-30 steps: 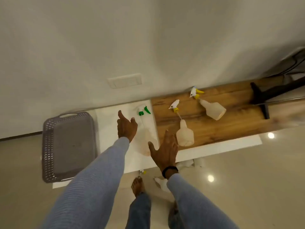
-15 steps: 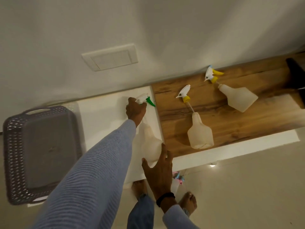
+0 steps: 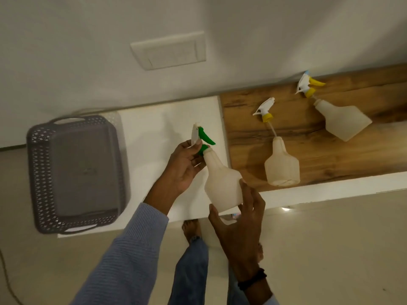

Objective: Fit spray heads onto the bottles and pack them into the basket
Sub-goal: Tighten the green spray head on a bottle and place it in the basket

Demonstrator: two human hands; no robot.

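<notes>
Since the earlier frame, the bottle (image 3: 222, 186) is raised at centre frame: right hand (image 3: 239, 223) grips its base, left hand (image 3: 184, 166) pinches the green spray head (image 3: 201, 137). Basket (image 3: 37, 172) at left.

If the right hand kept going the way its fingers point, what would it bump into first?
The right hand points up-left at the bottle it already grips, so it meets that first. Beyond lies the white counter, though depth is unclear.

Three bottles: one (image 3: 222, 183) raised, two (image 3: 282, 166) (image 3: 343, 122) lying on desk (image 3: 330, 155). Three spray heads: one green-trimmed (image 3: 201, 137), two yellow-trimmed (image 3: 265, 110) (image 3: 307, 85). One grey basket (image 3: 37, 172).
</notes>
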